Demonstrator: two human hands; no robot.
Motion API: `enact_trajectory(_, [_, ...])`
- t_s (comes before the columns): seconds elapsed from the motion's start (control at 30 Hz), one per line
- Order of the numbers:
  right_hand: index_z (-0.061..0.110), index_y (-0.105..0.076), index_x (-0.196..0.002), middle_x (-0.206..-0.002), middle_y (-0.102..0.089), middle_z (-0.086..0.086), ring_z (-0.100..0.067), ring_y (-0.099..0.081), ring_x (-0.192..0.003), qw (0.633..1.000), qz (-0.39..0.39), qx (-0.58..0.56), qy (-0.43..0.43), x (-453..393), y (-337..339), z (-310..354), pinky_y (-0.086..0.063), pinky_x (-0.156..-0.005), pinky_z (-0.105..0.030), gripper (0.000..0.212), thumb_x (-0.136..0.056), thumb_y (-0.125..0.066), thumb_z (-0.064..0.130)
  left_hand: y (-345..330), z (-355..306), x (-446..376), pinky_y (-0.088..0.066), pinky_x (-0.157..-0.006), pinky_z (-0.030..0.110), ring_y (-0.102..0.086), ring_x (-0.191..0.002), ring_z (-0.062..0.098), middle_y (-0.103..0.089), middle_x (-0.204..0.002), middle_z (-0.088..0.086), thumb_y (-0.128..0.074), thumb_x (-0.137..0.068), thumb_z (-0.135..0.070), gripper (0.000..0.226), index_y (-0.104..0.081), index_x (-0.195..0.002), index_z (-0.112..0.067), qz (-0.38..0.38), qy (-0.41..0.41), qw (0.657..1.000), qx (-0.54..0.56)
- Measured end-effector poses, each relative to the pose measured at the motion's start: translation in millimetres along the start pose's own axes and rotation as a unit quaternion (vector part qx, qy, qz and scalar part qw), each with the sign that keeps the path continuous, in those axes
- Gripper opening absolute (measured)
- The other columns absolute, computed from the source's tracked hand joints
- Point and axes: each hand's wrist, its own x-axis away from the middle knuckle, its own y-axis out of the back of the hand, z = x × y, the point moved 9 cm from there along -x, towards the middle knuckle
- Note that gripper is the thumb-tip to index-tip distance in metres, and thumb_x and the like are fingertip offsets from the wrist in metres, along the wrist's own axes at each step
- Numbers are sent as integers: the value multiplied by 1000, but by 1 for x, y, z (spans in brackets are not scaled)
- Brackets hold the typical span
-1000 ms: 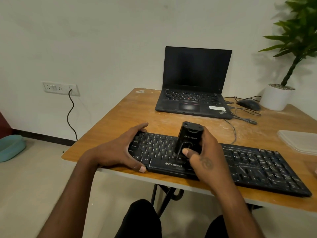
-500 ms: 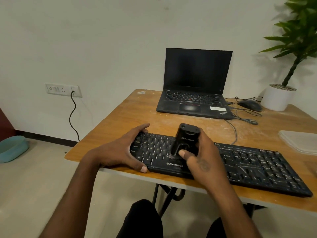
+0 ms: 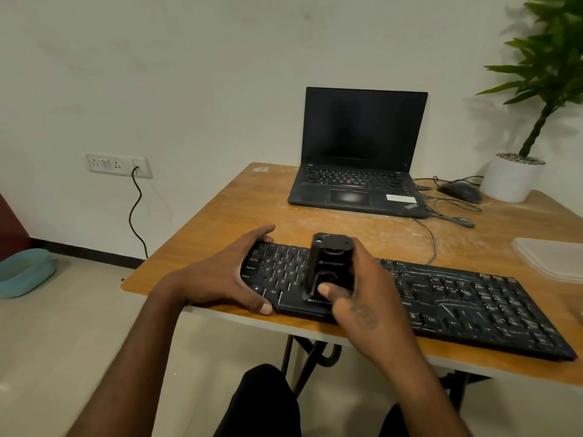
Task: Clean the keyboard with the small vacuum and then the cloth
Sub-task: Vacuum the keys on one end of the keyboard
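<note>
Keyboard (image 3: 441, 298): black, white legends, pale dusty streaks across the right keys. Small vacuum (image 3: 329, 263): black; laptop (image 3: 356, 184) black with a red dot among its keys. Counter (image 3: 220, 222): orange-brown wood grain, whitish smears; plant pot (image 3: 509, 178) white, leaves green.

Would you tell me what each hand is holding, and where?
Right hand grips the small vacuum around its body. Left hand clasps the keyboard at its left end.

A plain office or home workspace: a wooden desk (image 3: 227, 216) against a bare white wall. On the desk sit an open laptop (image 3: 359, 171), a mouse (image 3: 459, 191) just right of it, and a potted plant (image 3: 517, 171) further right. A wall socket (image 3: 118, 165) is mounted left of the desk.
</note>
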Motion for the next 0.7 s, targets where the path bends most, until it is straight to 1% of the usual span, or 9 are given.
enact_trajectory(0.13, [31,-51,-120,-104,-67,14,-3,-62,-97,999,-37,11,-11,6,23,-10,-52,-72,-26,47,-87,-70,3,1,0,-1,-46,-102,15,-47,-126,-15,-33,-152,-27,-99,-61,-39,131,-11,-154,-65,0,0,1000,-7])
enact_trajectory(0.17, [32,-51,-118,-103,-66,14,-2,-62,-95,999,-37,13,-6,6,20,-7,-53,-72,-26,47,-87,-70,3,1,0,0,-46,-103,16,-47,-127,-15,-33,-152,-27,-99,-61,-39,131,-12,-154,-66,0,0,1000,-7])
enact_trajectory(0.23, [36,-50,-120,-104,-65,17,3,-59,-94,1000,-17,14,1,4,4,2,-49,-67,-17,50,-87,-70,4,1,0,0,-46,-106,20,-46,-131,-8,-33,-153,-25,-100,-61,-38,130,-13,-153,-68,-2,1,1000,-6])
enact_trajectory(0.27, [37,-49,-121,-105,-63,18,3,-58,-94,1000,-3,12,6,4,-7,8,-46,-67,-15,51,-87,-70,5,2,0,0,-47,-107,22,-46,-134,-3,-34,-154,-24,-101,-62,-36,130,-14,-153,-68,-4,2,1000,-4])
enact_trajectory(0.33, [37,-46,-122,-104,-61,17,-4,-58,-97,999,18,20,18,3,-26,18,-45,-69,-16,50,-89,-69,7,1,0,1,-48,-108,25,-47,-136,3,-34,-155,-22,-102,-63,-32,130,-14,-153,-68,-3,2,1000,-3])
enact_trajectory(0.4, [37,-44,-119,-99,-58,19,-4,-57,-94,999,29,31,28,3,-30,22,-40,-66,-12,48,-90,-68,7,1,-1,0,-48,-107,22,-48,-136,1,-35,-156,-21,-102,-63,-32,130,-15,-153,-67,-2,-2,1000,-6])
enact_trajectory(0.5, [40,-45,-113,-98,-59,24,6,-56,-90,999,25,33,7,7,-7,10,-38,-64,-9,50,-88,-69,4,2,-1,1,-48,-103,15,-47,-132,-7,-34,-155,-22,-101,-63,-32,129,-15,-153,-67,0,-3,1000,-6])
enact_trajectory(0.6, [36,-51,-116,-102,-66,18,3,-60,-96,1000,-13,22,-14,11,24,-6,-45,-68,-18,48,-87,-70,2,4,1,0,-47,-100,10,-46,-130,-10,-34,-154,-24,-100,-64,-32,129,-14,-153,-67,3,-2,1000,-12])
enact_trajectory(0.7, [34,-51,-115,-99,-65,18,3,-60,-90,999,-21,35,-8,12,22,-3,-42,-61,-12,46,-87,-70,4,3,0,0,-48,-99,10,-47,-130,-9,-35,-153,-23,-101,-65,-30,128,-15,-153,-65,5,-4,1000,-13])
